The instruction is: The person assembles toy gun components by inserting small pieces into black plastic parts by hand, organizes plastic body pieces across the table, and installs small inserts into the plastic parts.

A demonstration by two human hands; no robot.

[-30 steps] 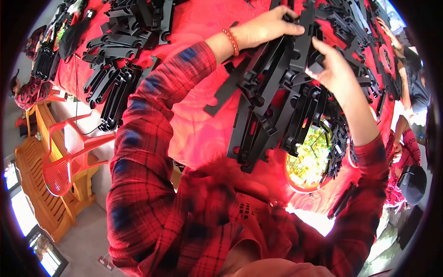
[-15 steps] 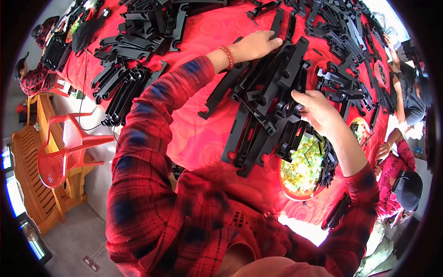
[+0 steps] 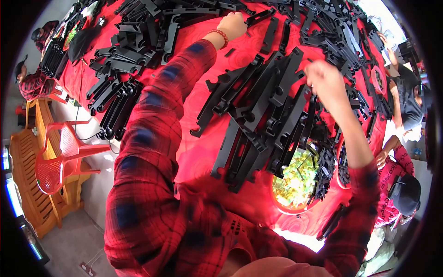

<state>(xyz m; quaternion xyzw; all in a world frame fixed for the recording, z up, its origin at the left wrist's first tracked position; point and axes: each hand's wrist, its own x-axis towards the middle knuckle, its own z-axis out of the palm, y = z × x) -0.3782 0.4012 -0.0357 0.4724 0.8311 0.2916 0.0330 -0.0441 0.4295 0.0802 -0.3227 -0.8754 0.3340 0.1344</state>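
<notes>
- A stack of long black plastic brackets [image 3: 263,120] lies fanned at the centre of the red-covered desk [image 3: 203,147].
- At two o'clock, the right hand [image 3: 326,83] hovers blurred above the stack; its finger state cannot be told.
- At twelve o'clock, the left hand [image 3: 232,25] rests curled, fingers together, against a far black bracket [image 3: 258,17].

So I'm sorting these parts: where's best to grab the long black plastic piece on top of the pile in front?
Probably by the upper end of the long black plastic piece, from above: that end lies on top, uncovered, while its lower end is tucked among other pieces.
</notes>
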